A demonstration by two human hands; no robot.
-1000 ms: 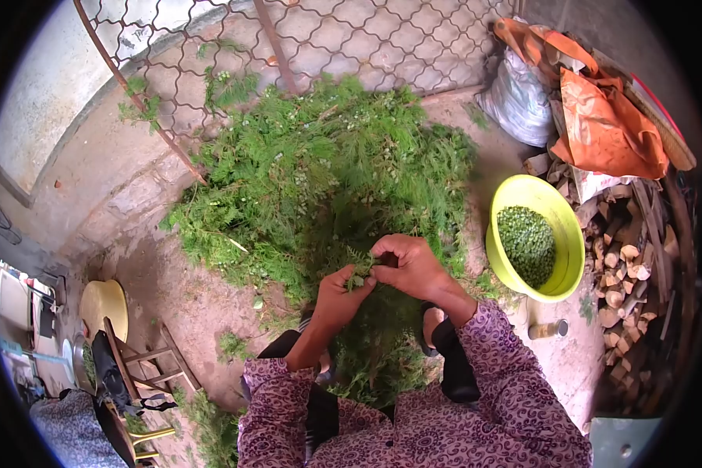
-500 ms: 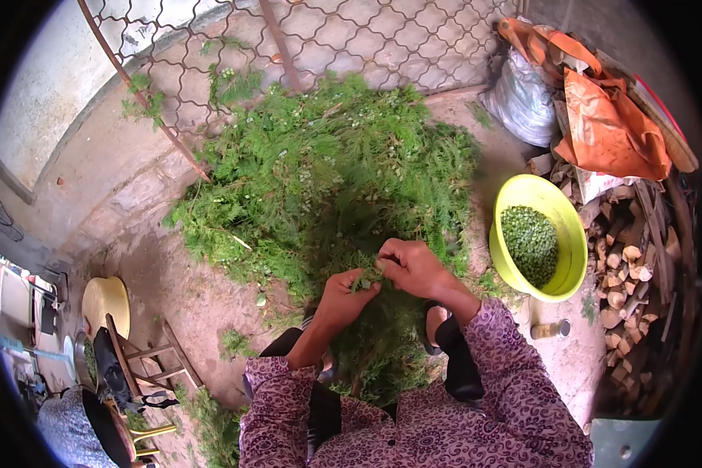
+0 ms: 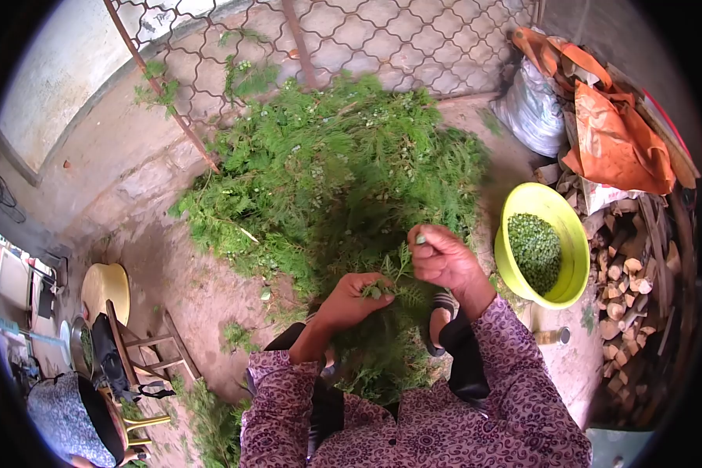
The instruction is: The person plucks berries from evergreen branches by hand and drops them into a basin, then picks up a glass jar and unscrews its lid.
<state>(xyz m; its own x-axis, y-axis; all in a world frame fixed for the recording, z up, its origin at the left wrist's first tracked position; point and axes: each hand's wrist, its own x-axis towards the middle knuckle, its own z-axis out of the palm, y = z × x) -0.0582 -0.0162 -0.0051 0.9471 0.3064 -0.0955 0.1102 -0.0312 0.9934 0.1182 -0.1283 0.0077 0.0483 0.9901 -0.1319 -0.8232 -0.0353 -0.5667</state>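
Observation:
My left hand is closed on a small green sprig with a leafy tip reaching toward the other hand. Just up and to the right, my right hand is closed with a small green berry between thumb and finger. Beyond both hands spreads a large pile of green branches on the ground, dotted with pale berries. To the right stands a yellow-green basin, which holds many green berries.
Firewood, orange sacking and a white sack are at the right. A jar lies near the basin. A metal lattice stands behind the pile. At left are a wooden frame and part of another person.
My right hand has moved up and right, apart from my left, and now shows a berry in its fingertips. The view has shifted slightly.

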